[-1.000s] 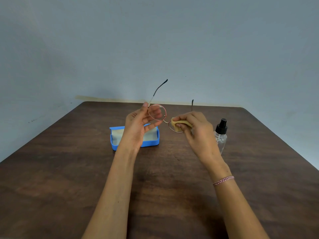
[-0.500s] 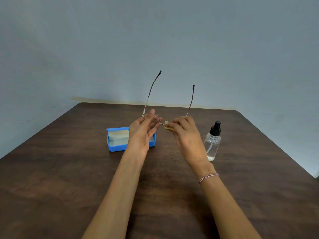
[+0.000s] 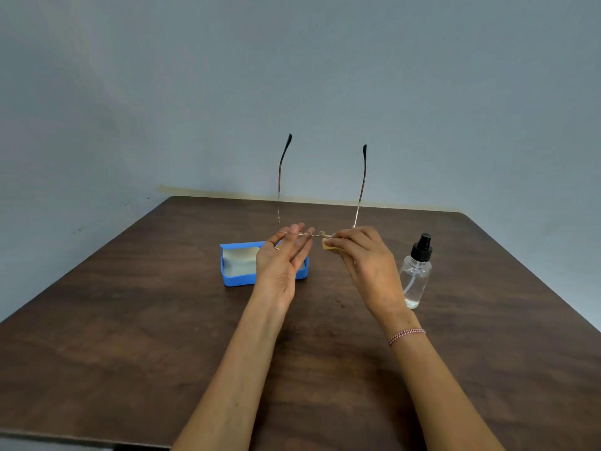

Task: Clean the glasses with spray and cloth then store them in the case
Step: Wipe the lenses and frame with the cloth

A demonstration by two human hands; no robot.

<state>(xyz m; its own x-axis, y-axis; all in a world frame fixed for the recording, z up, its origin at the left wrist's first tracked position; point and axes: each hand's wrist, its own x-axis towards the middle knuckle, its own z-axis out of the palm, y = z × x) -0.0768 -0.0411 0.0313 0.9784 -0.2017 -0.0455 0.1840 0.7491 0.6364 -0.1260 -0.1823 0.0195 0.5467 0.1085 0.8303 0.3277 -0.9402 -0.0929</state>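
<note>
Step in hand: wiping; judged mid-clean, one lens being rubbed with the cloth, storing not yet begun.
Next move: likely the other lens, which calls for light pressure and a steady hold on the thin frame; then folding the temples to fit the case.
Bracelet: beaded band on the right wrist, nearest item.
Left hand: palm turned up, fingers nearly straight and spread narrow, carrying the frame at their tips; whether the thumb clamps it cannot be told.
Right hand: fingers curled, pinching the cloth against the lens.
Cloth: small, yellow, mostly hidden in the pinch.
Glasses: held between both hands above the counter, lenses edge-on, both temples unfolded and pointing up.
Spray bottle: clear, black nozzle, upright just beside the right hand.
Case: blue, open, pale lining, behind the left hand.
Counter: dark wood.
</note>
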